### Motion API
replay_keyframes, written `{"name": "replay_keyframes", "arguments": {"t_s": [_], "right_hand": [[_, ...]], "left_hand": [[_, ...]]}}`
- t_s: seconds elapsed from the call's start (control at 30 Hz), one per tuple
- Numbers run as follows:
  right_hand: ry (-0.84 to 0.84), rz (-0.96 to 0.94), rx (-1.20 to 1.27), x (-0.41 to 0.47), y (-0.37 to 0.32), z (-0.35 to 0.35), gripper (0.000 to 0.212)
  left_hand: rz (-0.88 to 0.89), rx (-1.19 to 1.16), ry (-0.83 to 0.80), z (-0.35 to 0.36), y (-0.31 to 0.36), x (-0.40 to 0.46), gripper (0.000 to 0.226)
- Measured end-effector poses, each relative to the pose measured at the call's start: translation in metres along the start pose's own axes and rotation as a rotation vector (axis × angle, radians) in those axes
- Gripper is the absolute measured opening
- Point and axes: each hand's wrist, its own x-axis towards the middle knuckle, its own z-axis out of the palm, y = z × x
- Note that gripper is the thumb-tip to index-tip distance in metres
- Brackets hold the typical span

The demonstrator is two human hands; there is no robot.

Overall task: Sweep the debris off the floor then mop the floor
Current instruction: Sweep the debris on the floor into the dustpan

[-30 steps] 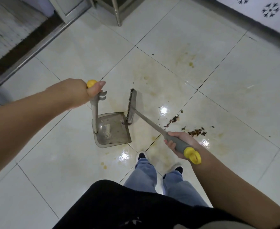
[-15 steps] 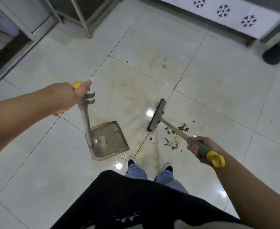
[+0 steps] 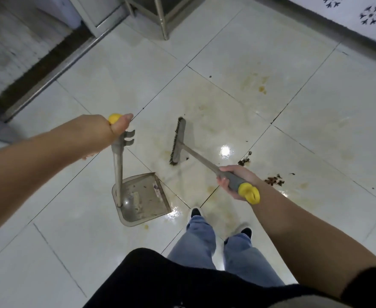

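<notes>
The sweeping step is in hand, and the mopping is not yet begun. The left hand (image 3: 103, 132) grasps the yellow-capped top of the tall grey handle of a grey plastic dustpan (image 3: 141, 197), fingers wrapped round it and thumb laid over the cap; the pan sits on the glossy white tiled floor (image 3: 260, 52) just left of the person's dark shoes, its open mouth turned to the right and far side, with only a few specks inside. The right hand (image 3: 232, 181) is clenched round the grey grip of a long-handled grey broom (image 3: 178, 142) with a yellow end loop, whose dark-bristled head stands on the floor just beyond the pan's mouth, apart from it. The brown crumbly debris (image 3: 274, 181) lies in small heaps to the right of the right hand, well apart from the broom head, so most of it looks still unswept. The next move probably calls for carrying the head to the far right of those heaps and drawing them left into the pan's mouth, held steady. Yellowish stains remain for the mop.
</notes>
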Motion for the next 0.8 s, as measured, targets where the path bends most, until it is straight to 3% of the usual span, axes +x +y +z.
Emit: {"name": "replay_keyframes", "arguments": {"t_s": [0.17,0.37,0.57,0.8], "right_hand": [[-0.021,0.011,0.034,0.036,0.009,0.028,0.019],[0.089,0.015,0.198,0.014,0.022,-0.046,0.023],[0.180,-0.017,0.306,-0.041,0.040,-0.123,0.037],[0.172,-0.126,0.360,-0.079,0.032,-0.136,0.030]], "left_hand": [[-0.018,0.005,-0.028,0.018,-0.026,0.007,0.087],[-0.022,-0.066,-0.021,0.009,-0.028,0.017,0.086],[0.108,0.023,-0.025,-0.003,0.021,0.024,0.088],[0.308,0.127,0.014,-0.006,0.091,0.030,0.082]]}}
